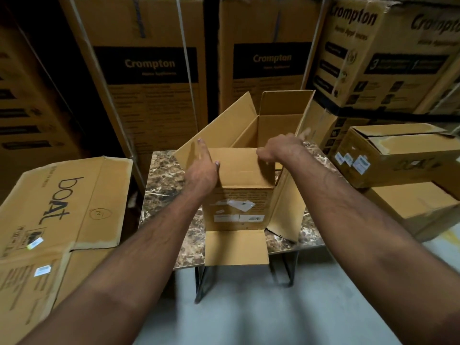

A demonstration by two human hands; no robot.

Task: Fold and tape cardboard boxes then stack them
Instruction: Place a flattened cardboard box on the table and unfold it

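Observation:
An open cardboard box (239,207) stands on a marble-patterned table (164,185). Its near top flap is folded inward, while the left, far and right top flaps stand up. A bottom flap sticks out over the table's front edge. My left hand (202,168) lies with straight fingers against the left flap, its thumb on the folded near flap. My right hand (281,148) reaches over the box's right side; its fingers are stretched toward the right flap and its thumb touches the folded flap. No tape is in view.
A flattened "boat" box (57,220) lies to the left of the table. Two closed boxes (403,158) are stacked at the right. Tall Crompton cartons (154,70) form a wall close behind. Grey floor lies in front of the table.

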